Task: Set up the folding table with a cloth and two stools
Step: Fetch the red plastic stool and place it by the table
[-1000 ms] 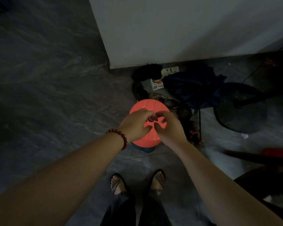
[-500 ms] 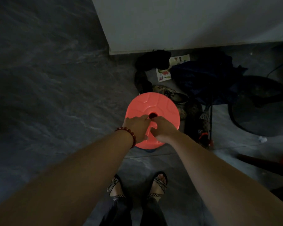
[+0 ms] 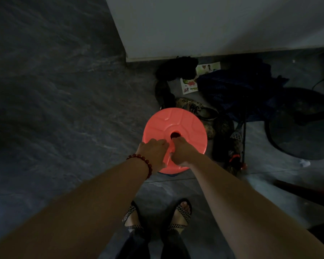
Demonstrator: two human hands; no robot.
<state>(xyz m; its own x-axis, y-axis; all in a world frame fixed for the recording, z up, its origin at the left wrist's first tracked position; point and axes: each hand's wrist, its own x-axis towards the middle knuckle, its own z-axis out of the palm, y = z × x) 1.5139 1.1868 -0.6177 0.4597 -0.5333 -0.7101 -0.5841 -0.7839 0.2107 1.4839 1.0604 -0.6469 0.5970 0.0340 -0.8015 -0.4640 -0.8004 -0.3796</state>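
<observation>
- The round coral-red plastic stool (image 3: 176,120) stands on the dark grey stone-patterned floor (image 3: 54,94), seen from straight above. Its seat has a dark round hole in the middle.
- My view has the left hand (image 3: 153,153) knuckles-up on the near half of the stool's seat, just left of the hole. Its fingers (image 3: 160,142) are bent and their tips touch the plastic.
- The right hand (image 3: 183,152) lies on the stool beside it, the two hands almost touching. One of its fingers (image 3: 176,140) reaches the near rim of the hole and the others are curled under the palm.
- I cannot tell whether either hand's fingers clasp any part of the stool or only press on it.
- A dark red bead bracelet (image 3: 145,163) sits on the left wrist, at the stool's near left edge.
- A sliver of something blue (image 3: 171,175) shows under the stool's near edge; I cannot tell what it is.
- Nearer than the stool are two feet in black studded strap sandals (image 3: 181,214).
- Beyond the stool and to its right lie worn patterned shoes (image 3: 196,109), a dark blue crumpled fabric heap (image 3: 232,90) and a printed white paper sheet (image 3: 190,85).
- Beyond the stool rises a pale grey wall (image 3: 213,25).
</observation>
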